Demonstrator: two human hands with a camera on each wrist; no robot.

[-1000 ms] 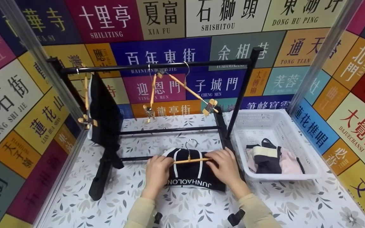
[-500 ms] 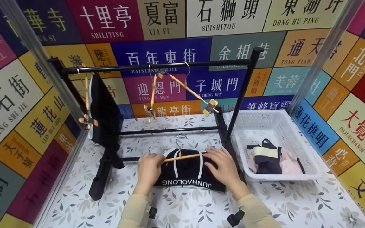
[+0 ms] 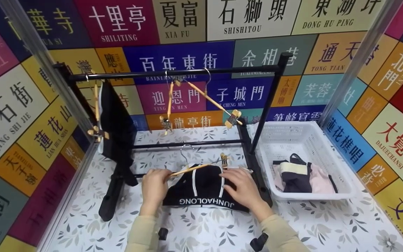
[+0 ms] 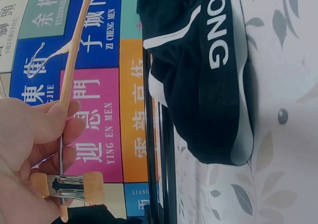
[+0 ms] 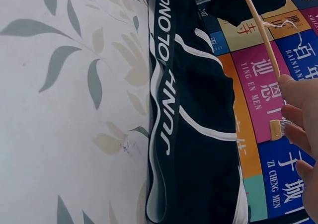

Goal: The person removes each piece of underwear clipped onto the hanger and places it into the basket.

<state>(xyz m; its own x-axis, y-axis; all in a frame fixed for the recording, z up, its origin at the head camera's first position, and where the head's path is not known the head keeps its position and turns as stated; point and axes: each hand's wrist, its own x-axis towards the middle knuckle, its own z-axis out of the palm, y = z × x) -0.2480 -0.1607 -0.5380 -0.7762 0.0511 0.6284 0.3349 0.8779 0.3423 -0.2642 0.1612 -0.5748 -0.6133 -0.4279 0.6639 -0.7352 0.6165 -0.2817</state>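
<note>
Black underpants (image 3: pixel 206 187) with white trim and a JUNHAOLONG waistband lie on the table, the band toward me. Above them my left hand (image 3: pixel 154 187) grips one end of a wooden clip hanger (image 3: pixel 191 169). A metal-sprung wooden clip (image 4: pixel 69 186) sits beside its fingers in the left wrist view. The hanger slants upward to the right, its far clip (image 3: pixel 224 160) standing in the open. Just below that clip is my right hand (image 3: pixel 241 187), its fingers loosely bent over the right side of the underpants. In the right wrist view its thumb overlaps the hanger's end; contact is unclear.
A black rack (image 3: pixel 229 71) stands behind, carrying two bare clip hangers and, at the left, a hanger with a black garment (image 3: pixel 114 122). A white basket (image 3: pixel 268 154) on the right holds pink and dark clothing (image 3: pixel 318 178). Patterned panels surround the table.
My left hand has moved left and slightly up with its end of the hanger. The hanger's right end has come out from the right hand and tilted up. The underpants stay put.
</note>
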